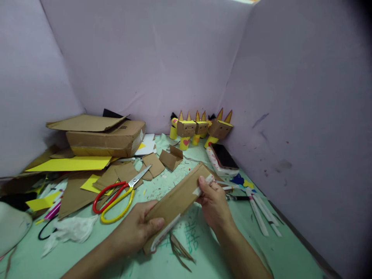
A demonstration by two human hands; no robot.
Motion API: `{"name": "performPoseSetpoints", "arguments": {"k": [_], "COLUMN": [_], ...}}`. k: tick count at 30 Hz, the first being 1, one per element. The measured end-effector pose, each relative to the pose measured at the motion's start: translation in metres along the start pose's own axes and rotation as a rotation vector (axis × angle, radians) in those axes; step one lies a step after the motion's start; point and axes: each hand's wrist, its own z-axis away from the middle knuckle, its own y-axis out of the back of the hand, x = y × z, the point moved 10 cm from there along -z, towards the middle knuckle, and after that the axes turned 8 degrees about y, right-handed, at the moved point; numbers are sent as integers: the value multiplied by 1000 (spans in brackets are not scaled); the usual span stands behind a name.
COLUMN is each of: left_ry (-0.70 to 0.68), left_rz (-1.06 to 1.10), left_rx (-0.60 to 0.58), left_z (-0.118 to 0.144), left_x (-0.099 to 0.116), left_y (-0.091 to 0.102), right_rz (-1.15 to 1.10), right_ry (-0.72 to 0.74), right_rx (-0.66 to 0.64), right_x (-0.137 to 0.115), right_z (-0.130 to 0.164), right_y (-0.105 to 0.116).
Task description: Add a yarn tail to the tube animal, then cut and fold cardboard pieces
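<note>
A long strip of brown cardboard (pixel 177 199) slants across the middle of the view, torn white paper along its near edge. My left hand (pixel 142 226) grips its lower left end, thumb on top. Near the upper right end, my right hand (pixel 212 197) pinches the same piece with the thumb over a white, printed patch. Both hands hide parts of the strip. Beyond my left hand lie scissors (pixel 132 188) with one red and one yellow handle, blades parted. Thin cardboard scraps (pixel 180 250) rest on the green table cover below the strip.
A cardboard box (pixel 107 137) and yellow paper (pixel 69 164) are at left, beside crumpled white tissue (pixel 69 230). Several cardboard-headed, horned figures (pixel 186 130) stand at the back. On the right are a phone (pixel 223 156) and several white markers (pixel 258 213) near the wall (pixel 302 116).
</note>
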Motion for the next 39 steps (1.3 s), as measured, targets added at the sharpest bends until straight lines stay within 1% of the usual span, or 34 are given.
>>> {"name": "performPoseSetpoints", "arguments": {"k": [2, 3, 6, 8, 9, 12, 14, 17, 18, 21, 23, 24, 27, 29, 31, 32, 33, 34, 37, 39], "left_ry": [-37, -35, 6, 13, 10, -2, -19, -45, -38, 49, 105, 118, 87, 24, -25, -39, -55, -77, -142, -124], "left_rz": [-33, -42, -49, -42, -34, 3, 9, 16, 20, 20, 26, 34, 18, -99, -283, -368, -430, -464, -455, -409], "left_rx": [46, 63, 86, 98, 107, 137, 169, 208, 201, 108, 71, 79, 166, 266, 383, 419, 429, 414, 312, 301], "left_z": [0, -1, 0, 2, 2, 3, 2, 2, 2, -3, -5, -5, -4, 2, 11, 16, 20, 24, 32, 32], "left_x": [5, 5, 5, 6, 6, 5, 4, 2, 0, -11, -16, -17, -8, 4, 15, 18, 20, 22, 20, 13], "left_y": [10, 13, 12, 11, 11, 13, 13, 11, 9, 2, 4, 9, 26, 35, 37, 34, 28, 20, -2, -2], "right_rz": [41, 39, 30, 6, -4, 28, 76, 113, 121, 130, 123, 115, 88, 58, 19, 3, -4, 3, 61, 71], "right_ry": [33, 52, 84, 91, 84, 22, -15, -4, 2, 2, 0, 2, 4, -3, -31, -51, -70, -88, -128, -180], "right_rx": [46, 68, 107, 95, 64, -110, -200, -212, -208, -193, -175, -163, -149, -191, -262, -298, -320, -328, -319, -343], "right_x": [1, 2, 3, 2, 3, 9, 16, 21, 21, 22, 22, 21, 17, 15, 15, 16, 18, 20, 28, 34], "right_z": [-3, -3, -3, -3, -2, 2, 6, 7, 6, 4, 3, 3, 4, 8, 14, 18, 22, 25, 31, 36], "right_y": [9, 12, 16, 12, 8, -12, -19, -15, -13, -9, -8, -8, -12, -21, -33, -38, -41, -42, -39, -40]}}
